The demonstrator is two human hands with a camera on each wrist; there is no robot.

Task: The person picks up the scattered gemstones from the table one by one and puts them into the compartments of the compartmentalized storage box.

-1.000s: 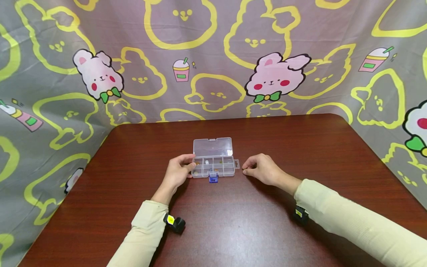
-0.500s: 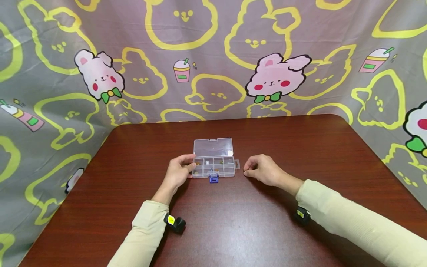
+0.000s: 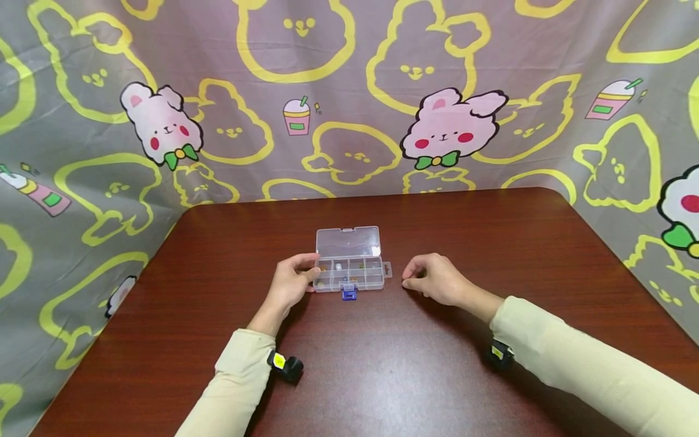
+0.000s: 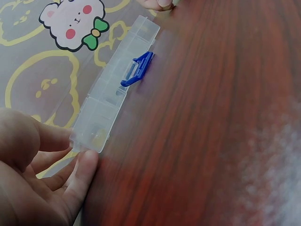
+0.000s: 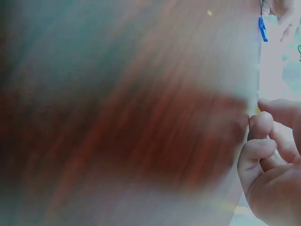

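Note:
A clear plastic compartment box (image 3: 357,280) stands on the table with its clear lid (image 3: 348,242) raised at the back. From its front hangs a blue latch (image 3: 349,292). Small coloured pieces lie in several compartments; their kind is too small to tell. My left hand (image 3: 291,282) grips the box's left end between thumb and fingers, also seen close in the left wrist view. Right of the box, my right hand (image 3: 437,280) is low at the table, thumb and forefinger pinched together. In the right wrist view a tiny yellowish thing (image 5: 257,111) shows at those fingertips, mostly hidden.
The box's clear hanging tab (image 3: 388,269) juts out towards my right hand. A brown wooden table (image 3: 382,364) lies under everything. Behind and beside it hangs a grey curtain (image 3: 360,91) with cartoon prints. Each forearm wears a black wrist camera (image 3: 289,367).
My right hand has shifted slightly to the right, away from the box, still pinched. The left hand and the box have stayed in place.

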